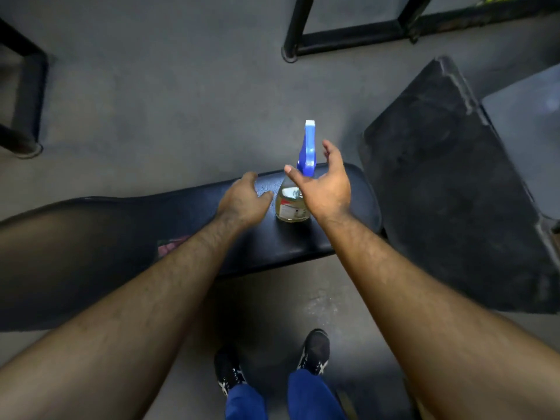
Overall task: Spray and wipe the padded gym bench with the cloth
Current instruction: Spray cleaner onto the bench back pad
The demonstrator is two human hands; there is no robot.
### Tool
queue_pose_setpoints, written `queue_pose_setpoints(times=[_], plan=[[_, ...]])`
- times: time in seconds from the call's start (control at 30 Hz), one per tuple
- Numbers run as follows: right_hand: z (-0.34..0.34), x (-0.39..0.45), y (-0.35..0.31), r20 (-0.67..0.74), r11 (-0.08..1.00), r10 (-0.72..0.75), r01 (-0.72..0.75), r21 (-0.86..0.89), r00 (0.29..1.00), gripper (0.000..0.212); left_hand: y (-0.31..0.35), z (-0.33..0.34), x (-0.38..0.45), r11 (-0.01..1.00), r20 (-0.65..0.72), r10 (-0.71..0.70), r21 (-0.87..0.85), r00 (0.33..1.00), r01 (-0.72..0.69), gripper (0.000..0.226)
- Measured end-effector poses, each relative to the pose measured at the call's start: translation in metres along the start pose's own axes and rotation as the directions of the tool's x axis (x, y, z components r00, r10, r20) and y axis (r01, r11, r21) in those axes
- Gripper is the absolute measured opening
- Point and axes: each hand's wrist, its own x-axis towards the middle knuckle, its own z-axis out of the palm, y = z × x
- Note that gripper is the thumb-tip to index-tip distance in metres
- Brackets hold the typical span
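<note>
A clear spray bottle [292,204] is stood upright on the padded bench [303,241], towards the bench's right end. The bottle is filled to a good part of its height with a pale yellowish liquid, and a white and red label is seen on its front. It is topped by a blue trigger head [308,147], whose nozzle is pointed to the far side.

Both hands are held out over the bench, one on each side of the bottle. The right hand [325,189] is spread open, fingers relaxed, palm turned left towards the bottle's neck; nothing is gripped, and whether the neck is touched cannot be told. The left hand [245,200] is held just left of the bottle, its fingers loosely curved, and nothing is held in it.

A patch of pinkish pattern [171,245] is seen on the bench beside the left forearm; it is too blurred to be identified. A second black pad [448,183] is seen to the right. Black metal frames [348,34] are stood on the grey floor at the far side. Two dark shoes [315,351] and blue trouser legs are seen at the near edge.
</note>
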Motion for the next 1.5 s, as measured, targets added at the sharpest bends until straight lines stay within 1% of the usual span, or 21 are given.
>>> queue_pose_setpoints(times=[0.07, 0.1, 0.2, 0.3, 0.4, 0.47, 0.57, 0.63, 0.7, 0.77, 0.83, 0.93, 1.0, 1.13, 1.2, 1.27, 1.33, 1.4, 1.5], plan=[[0.007, 0.01, 0.002, 0.023, 0.989, -0.023, 0.02, 0.147, 0.999, 0.081, -0.002, 0.004, 0.01, 1.0, -0.017, -0.011, -0.018, 1.0, 0.011, 0.057], [0.008, 0.013, 0.002, 0.029, 0.988, -0.051, 0.046, 0.147, 0.998, 0.074, -0.004, 0.005, 0.014, 1.0, -0.022, -0.011, -0.024, 1.0, 0.011, 0.056], [0.01, 0.018, -0.005, 0.067, 0.985, -0.171, 0.173, -0.028, 0.983, 0.048, -0.014, 0.006, 0.026, 0.999, -0.044, -0.004, -0.043, 0.999, 0.002, 0.056], [0.017, 0.019, -0.018, 0.167, 0.953, -0.24, 0.265, -0.148, 0.956, 0.04, -0.028, -0.002, 0.035, 0.999, -0.085, -0.003, -0.044, 0.996, 0.0, 0.056], [0.037, 0.015, -0.028, 0.22, 0.918, -0.267, 0.317, -0.239, 0.938, 0.033, -0.052, -0.015, 0.04, 0.999, -0.098, -0.017, -0.038, 0.995, 0.013, 0.055], [0.051, 0.009, -0.033, 0.259, 0.918, -0.227, 0.295, -0.266, 0.939, 0.03, -0.073, -0.024, 0.043, 0.999, -0.082, -0.014, -0.04, 0.997, 0.011, 0.055], [0.077, -0.01, -0.03, 0.367, 0.924, -0.131, 0.248, -0.292, 0.921, 0.021, -0.113, -0.033, 0.04, 1.0, -0.045, -0.003, 0.001, 0.999, 0.003, 0.053], [0.095, -0.024, -0.02, 0.395, 0.93, -0.073, 0.205, -0.305, 0.916, 0.029, -0.143, -0.03, 0.036, 0.998, -0.031, 0.015, 0.062, 0.999, -0.013, 0.05], [0.113, -0.034, -0.011, 0.382, 0.932, -0.028, 0.163, -0.325, 0.924, 0.038, -0.17, -0.023, 0.035, 0.989, -0.039, 0.056, 0.142, 0.998, -0.05, 0.05], [0.131, -0.039, -0.002, 0.367, 0.927, 0.004, 0.133, -0.35, 0.93, 0.039, -0.191, -0.014, 0.036, 0.973, -0.046, 0.113, 0.205, 0.992, -0.102, 0.056], [0.147, -0.041, 0.005, 0.37, 0.903, 0.044, 0.121, -0.412, 0.928, 0.037, -0.206, -0.002, 0.037, 0.97, -0.042, 0.135, 0.208, 0.99, -0.124, 0.067], [0.168, -0.045, 0.018, 0.402, 0.849, 0.083, 0.147, -0.508, 0.912, 0.028, -0.222, 0.014, 0.037, 0.959, -0.062, 0.176, 0.238, 0.982, -0.157, 0.076], [0.177, -0.046, 0.025, 0.42, 0.82, 0.093, 0.17, -0.546, 0.903, 0.024, -0.226, 0.019, 0.038, 0.952, -0.074, 0.19, 0.258, 0.979, -0.165, 0.077], [0.183, -0.042, 0.032, 0.41, 0.791, 0.094, 0.183, -0.584, 0.907, 0.025, -0.227, 0.023, 0.038, 0.928, -0.091, 0.197, 0.339, 0.976, -0.156, 0.075], [0.179, -0.04, 0.035, 0.386, 0.78, 0.091, 0.175, -0.6, 0.918, 0.028, -0.217, 0.025, 0.038, 0.92, -0.095, 0.178, 0.371, 0.979, -0.131, 0.073], [0.169, -0.039, 0.037, 0.369, 0.776, 0.112, 0.151, -0.612, 0.923, 0.032, -0.198, 0.028, 0.039, 0.912, -0.07, 0.193, 0.382, 0.979, -0.152, 0.068], [0.153, -0.037, 0.037, 0.355, 0.786, 0.139, 0.115, -0.607, 0.924, 0.033, -0.176, 0.036, 0.043, 0.916, -0.071, 0.248, 0.342, 0.966, -0.21, 0.062], [0.133, -0.029, 0.036, 0.324, 0.8, 0.154, 0.075, -0.595, 0.933, 0.031, -0.153, 0.049, 0.049, 0.931, -0.08, 0.281, 0.266, 0.956, -0.251, 0.056], [0.098, -0.006, 0.041, 0.214, 0.809, 0.148, 0.006, -0.587, 0.965, 0.025, -0.116, 0.075, 0.052, 0.923, -0.047, 0.351, 0.189, 0.935, -0.336, 0.052]])
